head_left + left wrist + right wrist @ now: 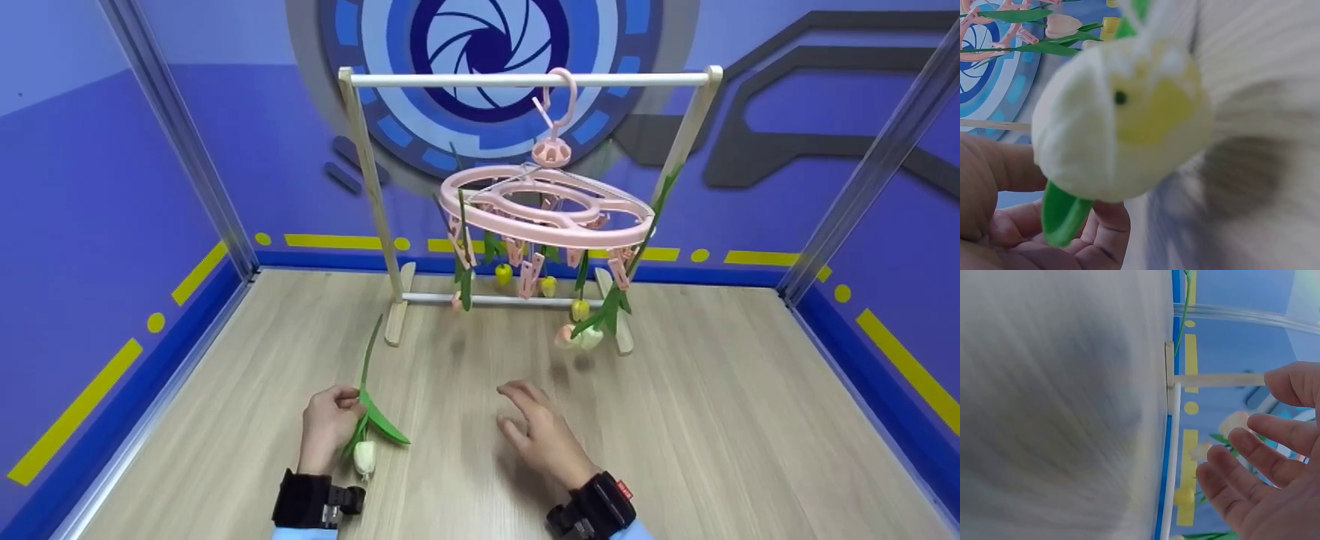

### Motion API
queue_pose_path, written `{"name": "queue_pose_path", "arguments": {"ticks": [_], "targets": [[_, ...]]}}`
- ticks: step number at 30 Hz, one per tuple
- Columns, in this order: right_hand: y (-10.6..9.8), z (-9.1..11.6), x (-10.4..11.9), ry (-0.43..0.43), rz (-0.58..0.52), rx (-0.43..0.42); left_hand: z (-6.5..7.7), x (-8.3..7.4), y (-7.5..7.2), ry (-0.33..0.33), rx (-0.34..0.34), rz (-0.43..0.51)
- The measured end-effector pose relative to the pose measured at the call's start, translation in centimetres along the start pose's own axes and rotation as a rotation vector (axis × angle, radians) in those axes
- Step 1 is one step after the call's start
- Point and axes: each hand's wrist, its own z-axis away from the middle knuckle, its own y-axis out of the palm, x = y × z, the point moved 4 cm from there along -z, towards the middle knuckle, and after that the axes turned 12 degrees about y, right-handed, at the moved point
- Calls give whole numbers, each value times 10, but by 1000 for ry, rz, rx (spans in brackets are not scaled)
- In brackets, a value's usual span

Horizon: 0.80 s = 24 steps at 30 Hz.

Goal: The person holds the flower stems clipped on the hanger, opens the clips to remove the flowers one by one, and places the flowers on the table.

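My left hand [330, 424] pinches the green stem of a white artificial tulip [364, 457] at the front left, its bloom hanging down toward the wrist and the stem end pointing up and away. In the left wrist view the pale tulip bloom [1084, 124] fills the middle, with the fingers behind it. My right hand [544, 435] hovers over the table with relaxed, spread fingers and holds nothing; the right wrist view shows those fingers [1230, 478] loosely bent. Ahead hangs a round pink clip hanger [555, 238], with several tulips clipped upside down around it.
A wooden stand [367, 165] with a white top bar [465, 79] carries the hanger. Its feet [396, 324] rest on the wood-grain table [465, 487]. Blue and purple panels [112, 187] enclose the table at the left, back and right.
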Motion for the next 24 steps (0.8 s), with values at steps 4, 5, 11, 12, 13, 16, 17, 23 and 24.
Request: {"name": "queue_pose_path", "arguments": {"ticks": [4, 5, 11, 12, 13, 16, 17, 23, 24], "targets": [[6, 2, 3, 1, 31, 57, 0, 1, 2, -1, 11, 5], [7, 2, 3, 7, 40, 72, 0, 1, 2, -4, 12, 7], [12, 2, 4, 26, 72, 151, 0, 4, 4, -12, 18, -5], [13, 2, 5, 25, 77, 161, 0, 5, 5, -14, 19, -9], [13, 2, 5, 20, 86, 169, -1, 5, 5, -18, 21, -11], [15, 4, 6, 15, 106, 197, 0, 6, 6, -34, 28, -7], [16, 4, 6, 13, 115, 206, 0, 6, 6, -38, 31, -6], [19, 6, 5, 18, 136, 246, 0, 7, 6, -43, 40, -5], [19, 6, 4, 19, 137, 248, -1, 7, 6, -41, 41, -8]]}}
